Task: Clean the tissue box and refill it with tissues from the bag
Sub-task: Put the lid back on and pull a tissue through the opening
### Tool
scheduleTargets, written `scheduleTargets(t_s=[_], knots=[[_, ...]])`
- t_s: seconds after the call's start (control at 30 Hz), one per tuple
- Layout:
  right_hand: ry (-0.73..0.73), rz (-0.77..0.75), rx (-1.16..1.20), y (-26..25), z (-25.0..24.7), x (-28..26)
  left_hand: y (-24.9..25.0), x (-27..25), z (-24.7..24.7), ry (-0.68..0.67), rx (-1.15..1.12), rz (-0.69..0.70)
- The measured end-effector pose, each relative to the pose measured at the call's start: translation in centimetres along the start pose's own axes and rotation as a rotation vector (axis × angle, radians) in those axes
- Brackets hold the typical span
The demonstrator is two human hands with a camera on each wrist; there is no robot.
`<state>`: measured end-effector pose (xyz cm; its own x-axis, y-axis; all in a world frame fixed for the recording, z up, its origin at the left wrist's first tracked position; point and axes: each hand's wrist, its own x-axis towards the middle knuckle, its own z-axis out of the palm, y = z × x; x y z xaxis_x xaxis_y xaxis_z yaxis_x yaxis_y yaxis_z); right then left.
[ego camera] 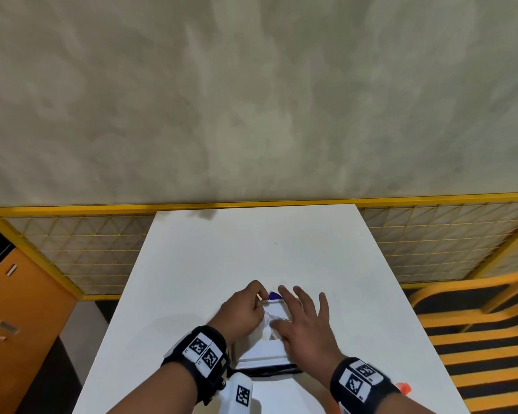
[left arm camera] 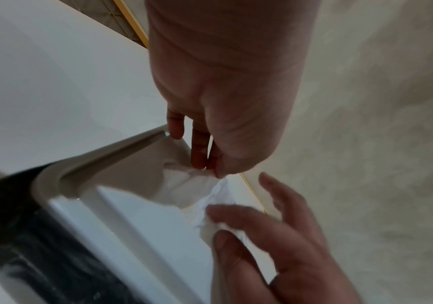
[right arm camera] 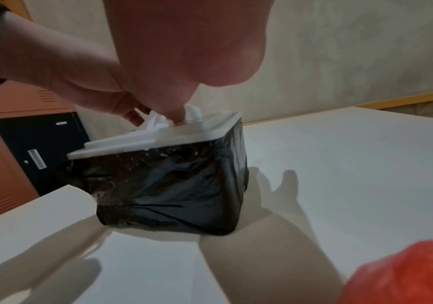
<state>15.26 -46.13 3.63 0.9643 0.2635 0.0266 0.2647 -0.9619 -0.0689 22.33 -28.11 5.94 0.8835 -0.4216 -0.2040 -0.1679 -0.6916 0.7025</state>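
Note:
The tissue box stands near the front of the white table. It has a white lid and black film-wrapped sides. A crumpled white tissue sticks out of the lid slot. My left hand pinches the tissue's far part between thumb and fingertips. My right hand pinches the near part of the tissue between thumb and one finger, with its other fingers spread over the lid. The box's inside is hidden.
A dark blue thing peeks out behind the box. A red-orange object lies by my right wrist at the table's front. A yellow wire fence, an orange cabinet and an orange-and-black chair flank the table.

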Motion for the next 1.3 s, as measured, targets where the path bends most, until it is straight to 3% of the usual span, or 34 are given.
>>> scheduleTargets(t_s=[0.2, 0.27, 0.37, 0.53, 0.67, 0.73, 0.87, 0.93, 1.0, 1.17, 1.3], knots=[[-0.152, -0.031, 0.01, 0.2, 0.6, -0.3, 0.1, 0.4, -1.0, 0.04, -0.049, -0.042], [-0.151, -0.062, 0.091, 0.4, 0.3, -0.1, 0.2, 0.5, -1.0, 0.038, -0.058, -0.045], [-0.27, 0.023, 0.267, 0.9, -0.4, 0.3, 0.3, 0.5, -0.9, 0.032, -0.08, -0.048], [-0.002, 0.273, 0.676, 1.8, -0.7, 1.4, 0.4, 0.5, -0.7, -0.036, -0.131, -0.021], [-0.089, 0.282, 0.585, 2.2, -1.1, 2.6, 0.2, 0.1, -0.5, -0.02, -0.168, -0.02], [-0.111, 0.322, 0.628, 2.5, -1.0, 2.9, 0.3, -0.4, -0.3, 0.027, -0.04, -0.051], [-0.114, 0.361, 0.65, 2.9, -0.8, 3.6, 0.6, -1.8, 1.0, 0.079, 0.552, -0.042], [-0.118, 0.362, 0.619, 2.9, -0.9, 3.7, 0.5, -1.8, 1.3, 0.101, 0.626, -0.068], [-0.12, 0.377, 0.587, 2.8, -1.1, 3.8, -0.2, -1.4, 0.7, 0.131, 0.533, -0.098], [-0.099, 0.404, 0.566, 2.9, -1.2, 4.0, -2.1, -0.7, -1.6, 0.155, -0.089, -0.182], [-0.09, 0.418, 0.571, 2.9, -1.1, 4.3, -3.0, -0.5, -1.3, 0.195, -0.218, -0.258]])
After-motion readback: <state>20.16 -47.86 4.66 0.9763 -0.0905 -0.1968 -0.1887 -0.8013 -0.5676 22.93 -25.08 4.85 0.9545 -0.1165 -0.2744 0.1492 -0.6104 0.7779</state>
